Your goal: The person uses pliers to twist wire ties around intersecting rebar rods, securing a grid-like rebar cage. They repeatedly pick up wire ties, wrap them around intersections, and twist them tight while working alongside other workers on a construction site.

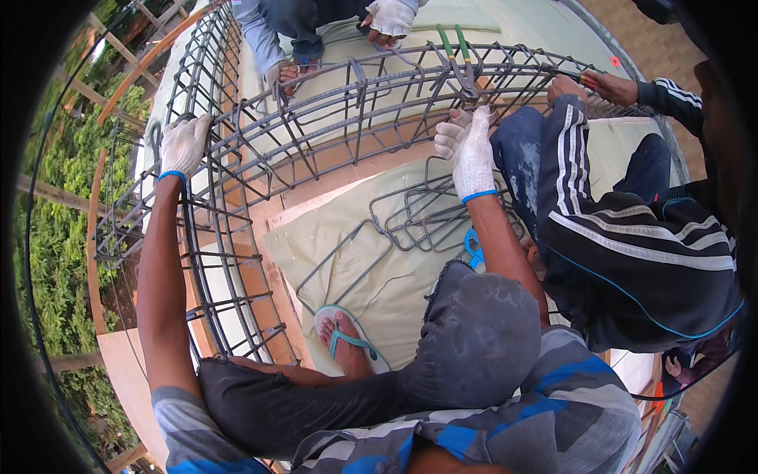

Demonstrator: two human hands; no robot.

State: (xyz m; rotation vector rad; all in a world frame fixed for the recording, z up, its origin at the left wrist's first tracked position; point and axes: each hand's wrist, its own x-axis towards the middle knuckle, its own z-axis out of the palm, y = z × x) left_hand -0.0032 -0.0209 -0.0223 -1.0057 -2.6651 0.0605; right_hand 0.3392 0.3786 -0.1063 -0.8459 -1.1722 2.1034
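A pile of bent stirrups (418,213) is lying on pale sheeting (395,292), beside a foot in a teal flip-flop (347,340). Green-handled pliers (458,59) are resting above. A co-worker in a striped jacket (632,261) is crouching alongside; another person (316,24) is squatting opposite. Bushes (63,221) are growing below the platform.

I'm looking at an outdoor construction site, rebar-tying stage. Evidence: a long rebar cage (316,110) of bent steel bars w/ stirrups lies across plywood formwork (260,276) covered by pale sheeting (395,292), spare bent stirrups (418,213) piled on it. Green-handled pliers (458,55) rest on the cage. Workers in white work gloves & flip-flops crouch round it. Timber scaffolding poles (55,193) & green foliage (55,261) below at left, so it's an elevated deck, open air
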